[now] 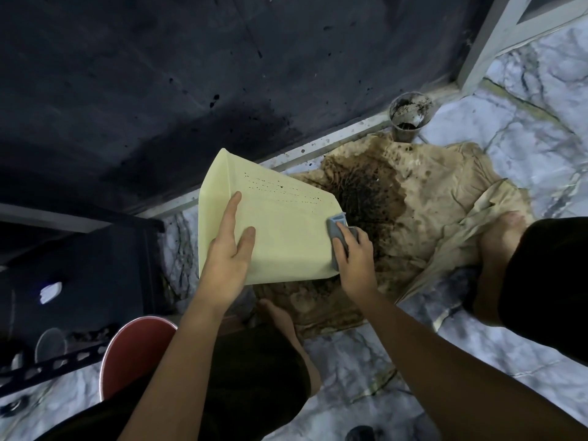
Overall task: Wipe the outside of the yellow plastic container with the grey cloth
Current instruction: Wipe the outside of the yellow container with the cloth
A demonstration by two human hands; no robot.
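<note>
Head view: a person's left hand (229, 249) is bracing the yellow plastic container (280, 218), tilted above a soiled sheet (413, 218), fingers flat. Right hand (353, 259) is pinching the grey cloth (338, 232) against its right edge. It is probably light, stiff, slippery.

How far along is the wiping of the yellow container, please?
Under way. The left hand steadies the yellow container while the right hand presses the grey cloth on its right edge. Dark specks remain across the upper face.
</note>
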